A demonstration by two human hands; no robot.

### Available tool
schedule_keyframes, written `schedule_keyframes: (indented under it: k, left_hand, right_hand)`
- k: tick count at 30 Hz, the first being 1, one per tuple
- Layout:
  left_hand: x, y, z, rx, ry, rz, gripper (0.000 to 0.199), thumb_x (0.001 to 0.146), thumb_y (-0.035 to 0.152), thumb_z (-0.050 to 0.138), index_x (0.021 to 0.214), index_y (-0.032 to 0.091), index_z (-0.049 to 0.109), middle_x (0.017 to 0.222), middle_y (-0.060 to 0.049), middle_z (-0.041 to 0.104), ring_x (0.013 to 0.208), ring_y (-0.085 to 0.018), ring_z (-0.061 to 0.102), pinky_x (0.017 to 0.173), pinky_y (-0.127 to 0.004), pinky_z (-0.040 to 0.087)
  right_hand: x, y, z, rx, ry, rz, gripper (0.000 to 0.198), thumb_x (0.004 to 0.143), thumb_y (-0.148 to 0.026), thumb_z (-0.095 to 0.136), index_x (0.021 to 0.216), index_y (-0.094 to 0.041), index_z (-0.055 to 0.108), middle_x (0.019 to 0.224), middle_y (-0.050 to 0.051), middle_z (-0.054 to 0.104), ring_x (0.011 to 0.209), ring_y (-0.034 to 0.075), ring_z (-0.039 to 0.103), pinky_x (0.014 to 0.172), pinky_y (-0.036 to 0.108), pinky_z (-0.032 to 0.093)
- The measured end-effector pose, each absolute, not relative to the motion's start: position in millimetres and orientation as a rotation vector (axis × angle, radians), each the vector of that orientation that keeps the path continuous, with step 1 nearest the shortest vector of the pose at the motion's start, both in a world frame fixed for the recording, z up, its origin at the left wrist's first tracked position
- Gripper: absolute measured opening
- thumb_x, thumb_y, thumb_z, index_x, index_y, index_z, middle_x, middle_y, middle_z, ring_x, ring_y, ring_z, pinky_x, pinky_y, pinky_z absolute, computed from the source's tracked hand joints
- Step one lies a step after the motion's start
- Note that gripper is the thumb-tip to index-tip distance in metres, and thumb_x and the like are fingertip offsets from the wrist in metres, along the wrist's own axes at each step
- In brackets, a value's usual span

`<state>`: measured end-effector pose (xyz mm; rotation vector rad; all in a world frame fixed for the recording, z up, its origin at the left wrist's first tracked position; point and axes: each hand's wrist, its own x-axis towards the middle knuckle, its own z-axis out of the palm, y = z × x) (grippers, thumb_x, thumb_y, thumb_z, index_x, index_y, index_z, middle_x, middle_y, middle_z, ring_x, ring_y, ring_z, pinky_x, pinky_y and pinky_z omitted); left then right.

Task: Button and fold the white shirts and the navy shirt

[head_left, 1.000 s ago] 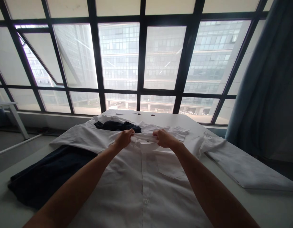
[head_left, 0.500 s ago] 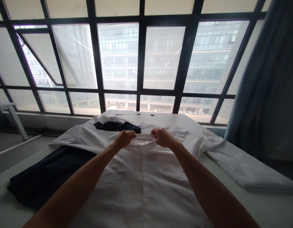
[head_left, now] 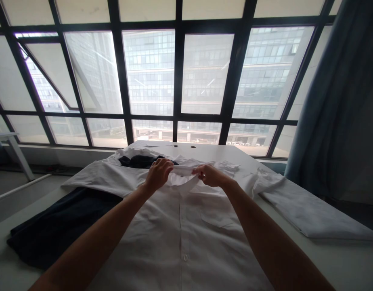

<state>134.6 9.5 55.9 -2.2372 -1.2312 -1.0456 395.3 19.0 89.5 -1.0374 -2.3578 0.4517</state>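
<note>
A white button-up shirt [head_left: 162, 226] lies front side up across the table, its collar at the far end and its button strip running toward me. At the collar's left side, my left hand [head_left: 158, 173] is closed on the fabric, knuckles up. My right hand [head_left: 209, 175] pinches the collar's right side between thumb and fingers. Between the two hands the collar band is held up, and the neck opening shows beneath it. The fingertips of the left hand are partly hidden.
Folded dark cloth [head_left: 62, 222] lies on the table at the left, partly under the shirt's sleeve. Another dark piece [head_left: 138, 161] sits beyond the collar among white cloth. A folded white garment [head_left: 313, 212] is at the right. Windows and a blue curtain [head_left: 322, 105] stand behind the table [head_left: 216, 150].
My left hand has risen slightly and turned so its knuckles face up. The collar is lifted more, and the neck opening beneath it is wider. The right hand has barely moved.
</note>
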Motion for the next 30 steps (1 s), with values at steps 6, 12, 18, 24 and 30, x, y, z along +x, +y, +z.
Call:
schedule_keyframes:
  k: [6,12,18,24,30]
  left_hand:
    - [179.7,-12.9,43.8,-2.465,-1.139,-0.941,0.024,0.094,0.038,0.056,0.103,0.018,0.065,0.103,-0.009,0.069,0.094,-0.024,0.064,0.084,-0.035,0.049]
    - [189.4,-19.6,34.7,-2.537,-1.387,-0.690,0.018,0.094,0.027,0.054,0.101,0.015,0.066,0.094,-0.012,0.072,0.083,-0.025,0.069,0.074,-0.035,0.052]
    - [190.5,-22.3,35.3,-2.599,-1.171,-0.504,0.017,0.090,0.014,0.055,0.104,0.015,0.065,0.096,-0.011,0.071,0.083,-0.024,0.068,0.070,-0.034,0.053]
    - [190.0,-24.4,36.8,-2.623,-1.100,-0.492,0.021,0.090,0.013,0.056,0.109,0.017,0.063,0.103,-0.008,0.070,0.088,-0.021,0.068,0.077,-0.032,0.053]
    - [192.2,-28.1,40.7,-2.578,-1.367,-0.528,0.035,0.097,0.046,0.050,0.102,0.017,0.068,0.090,-0.011,0.073,0.084,-0.026,0.070,0.072,-0.035,0.052]
  right_hand:
    - [382.8,19.1,86.6,-0.936,-2.350,0.193,0.036,0.078,-0.003,0.061,0.107,-0.019,0.076,0.104,0.010,0.073,0.088,0.022,0.067,0.080,0.031,0.052]
    - [382.7,13.5,89.7,-0.981,-2.315,0.352,0.039,0.076,-0.001,0.060,0.105,-0.022,0.077,0.107,0.008,0.074,0.093,0.024,0.067,0.084,0.030,0.051]
    - [392.9,17.0,85.6,-1.072,-2.370,0.274,0.030,0.081,-0.005,0.063,0.097,-0.025,0.079,0.099,0.007,0.073,0.081,0.020,0.066,0.075,0.027,0.049]
    - [395.0,27.4,73.2,-1.033,-2.589,0.176,0.027,0.088,-0.016,0.062,0.110,-0.025,0.074,0.100,0.007,0.069,0.082,0.018,0.063,0.072,0.026,0.048]
    - [393.7,26.1,72.3,-1.135,-2.643,0.004,0.016,0.089,-0.018,0.063,0.097,-0.021,0.076,0.096,0.007,0.068,0.080,0.018,0.064,0.069,0.023,0.046]
